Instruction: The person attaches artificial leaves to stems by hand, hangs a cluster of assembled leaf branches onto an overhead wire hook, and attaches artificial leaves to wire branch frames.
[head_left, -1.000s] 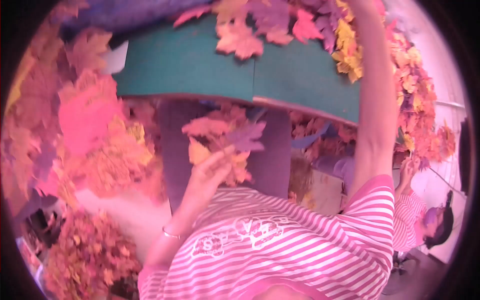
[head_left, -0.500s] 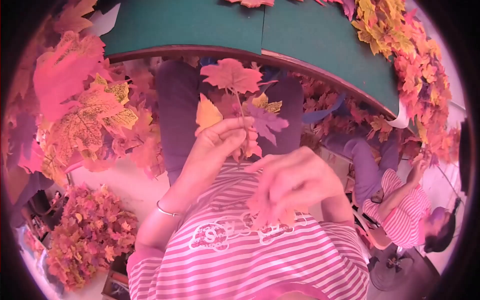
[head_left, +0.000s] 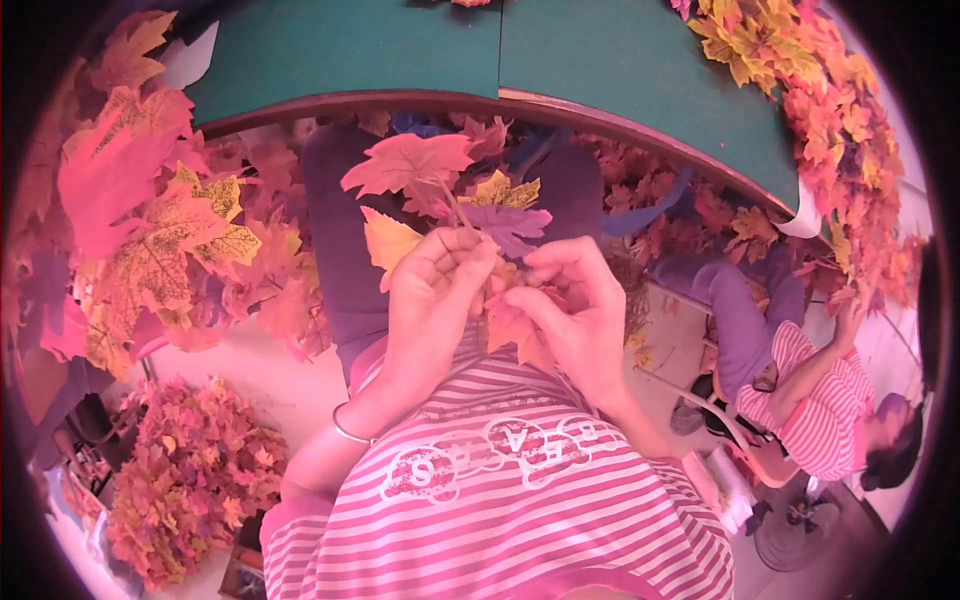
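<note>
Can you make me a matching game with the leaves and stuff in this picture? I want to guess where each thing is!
Things:
1. leaf sprig
2. bracelet
3. green table
4. leaf heap

Places:
A. down low beside the person
B. along the top of the picture
C. held up by the left hand and right hand
D. round the left wrist

Pairs: 1-C, 2-D, 3-B, 4-A

Pink-and-white stripes, one thin bangle

The person wears a short-sleeved shirt [head_left: 520,520] in pink and white horizontal stripes, with white outlined lettering across the chest. A slim metal bangle [head_left: 350,432] circles the left wrist. Dark purple trousers [head_left: 345,240] cover the legs. Both forearms are bare.
</note>
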